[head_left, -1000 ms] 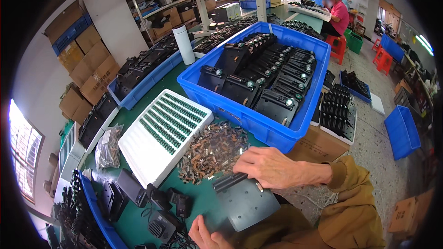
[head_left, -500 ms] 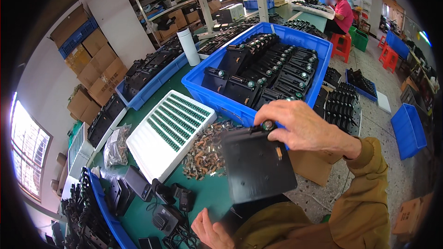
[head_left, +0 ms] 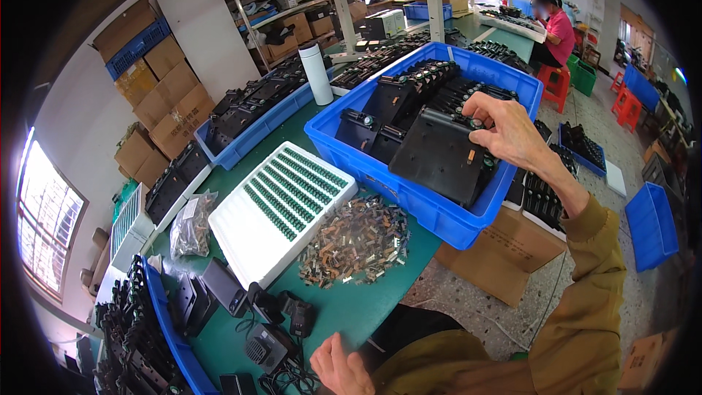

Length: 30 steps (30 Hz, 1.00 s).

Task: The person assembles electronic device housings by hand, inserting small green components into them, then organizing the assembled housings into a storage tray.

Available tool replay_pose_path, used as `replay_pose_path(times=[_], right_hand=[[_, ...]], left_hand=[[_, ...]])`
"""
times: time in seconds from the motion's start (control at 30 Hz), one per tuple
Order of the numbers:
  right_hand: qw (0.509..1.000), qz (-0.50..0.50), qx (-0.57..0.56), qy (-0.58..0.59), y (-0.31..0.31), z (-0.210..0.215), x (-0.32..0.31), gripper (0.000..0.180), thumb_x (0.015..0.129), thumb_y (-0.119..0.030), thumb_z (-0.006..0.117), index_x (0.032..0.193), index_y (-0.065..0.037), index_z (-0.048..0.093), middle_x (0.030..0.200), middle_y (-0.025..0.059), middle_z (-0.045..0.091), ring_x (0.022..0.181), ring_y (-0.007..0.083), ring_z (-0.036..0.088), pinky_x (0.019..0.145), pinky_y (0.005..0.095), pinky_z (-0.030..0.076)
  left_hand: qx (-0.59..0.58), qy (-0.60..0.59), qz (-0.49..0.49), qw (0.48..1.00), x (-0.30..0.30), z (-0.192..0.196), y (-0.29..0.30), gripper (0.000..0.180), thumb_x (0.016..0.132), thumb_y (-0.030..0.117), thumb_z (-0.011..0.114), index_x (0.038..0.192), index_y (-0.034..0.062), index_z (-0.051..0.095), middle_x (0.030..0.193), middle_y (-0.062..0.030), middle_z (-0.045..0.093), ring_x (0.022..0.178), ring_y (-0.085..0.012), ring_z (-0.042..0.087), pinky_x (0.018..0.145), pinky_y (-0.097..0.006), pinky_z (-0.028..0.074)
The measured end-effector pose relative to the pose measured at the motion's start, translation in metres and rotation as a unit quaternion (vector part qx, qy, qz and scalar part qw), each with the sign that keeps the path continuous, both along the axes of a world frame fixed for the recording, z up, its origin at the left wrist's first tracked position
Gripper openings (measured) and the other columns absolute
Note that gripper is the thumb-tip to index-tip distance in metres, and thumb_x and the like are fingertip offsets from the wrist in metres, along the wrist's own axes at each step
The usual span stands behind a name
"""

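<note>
My right hand (head_left: 508, 132) grips a flat black plastic panel (head_left: 435, 157) by its tube-like upper edge, thumb and fingers closed round one end. A small copper-coloured clip shows on the panel near my fingers. The panel hangs tilted over the near right part of a large blue bin (head_left: 365, 168), above rows of similar black panels with round green-and-silver ends. Whether it touches those below I cannot tell. My left hand (head_left: 340, 367) is low by the table's near edge, fingers loosely bent and apart, holding nothing.
A white foam tray (head_left: 245, 241) with rows of small green parts lies beside a pile of small metal clips (head_left: 355, 245). Black devices with cables (head_left: 267, 347) sit near left. A white bottle (head_left: 315, 77) stands behind the bin. Someone in pink (head_left: 559, 33) sits far right.
My right hand has carried the black panel up and away from the table's near edge to over the blue bin. The clip pile is now uncovered. My left hand stays low.
</note>
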State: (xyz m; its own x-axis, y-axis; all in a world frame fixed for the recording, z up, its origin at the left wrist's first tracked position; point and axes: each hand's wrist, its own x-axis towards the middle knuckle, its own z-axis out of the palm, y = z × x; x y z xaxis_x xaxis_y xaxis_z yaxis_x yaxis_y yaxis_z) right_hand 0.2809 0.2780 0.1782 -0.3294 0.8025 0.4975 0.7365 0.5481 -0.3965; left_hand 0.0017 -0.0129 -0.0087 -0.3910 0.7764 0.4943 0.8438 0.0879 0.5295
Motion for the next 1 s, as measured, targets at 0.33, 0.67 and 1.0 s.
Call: replay_pose_path(times=[0.33, 0.67, 1.0], right_hand=[[0.987, -0.128, 0.081, -0.057, 0.061, -0.019, 0.020, 0.031, 0.070, -0.010, 0.069, 0.098, -0.003, 0.058, 0.087, 0.0174, 0.066, 0.087, 0.0371, 0.064, 0.076, 0.0464, 0.049], [0.967, -0.160, 0.185, -0.073, 0.142, -0.013, -0.007, 0.026, 0.068, -0.010, 0.063, 0.093, -0.004, 0.058, 0.085, 0.0165, 0.066, 0.085, 0.0372, 0.064, 0.073, 0.0466, 0.049], [0.961, -0.171, 0.203, -0.078, 0.197, -0.001, -0.058, 0.026, 0.069, -0.012, 0.065, 0.093, -0.004, 0.060, 0.083, 0.0160, 0.066, 0.084, 0.0372, 0.065, 0.074, 0.0471, 0.050]], left_hand=[[0.013, 0.062, -0.030, 0.998, -0.005, 0.000, -0.002, 0.036, 0.102, 0.027, 0.047, 0.115, -0.0028, 0.063, 0.108, -0.0225, 0.060, 0.096, -0.0406, 0.054, 0.086, -0.049, 0.043], [-0.022, 0.038, -0.041, 0.998, -0.005, 0.006, -0.001, 0.034, 0.101, 0.024, 0.049, 0.115, -0.0032, 0.063, 0.111, -0.0228, 0.060, 0.098, -0.0408, 0.054, 0.087, -0.050, 0.042], [-0.041, 0.022, -0.045, 0.998, -0.007, 0.007, -0.002, 0.037, 0.101, 0.026, 0.048, 0.117, -0.0040, 0.062, 0.113, -0.0225, 0.060, 0.099, -0.0411, 0.054, 0.089, -0.049, 0.042]])
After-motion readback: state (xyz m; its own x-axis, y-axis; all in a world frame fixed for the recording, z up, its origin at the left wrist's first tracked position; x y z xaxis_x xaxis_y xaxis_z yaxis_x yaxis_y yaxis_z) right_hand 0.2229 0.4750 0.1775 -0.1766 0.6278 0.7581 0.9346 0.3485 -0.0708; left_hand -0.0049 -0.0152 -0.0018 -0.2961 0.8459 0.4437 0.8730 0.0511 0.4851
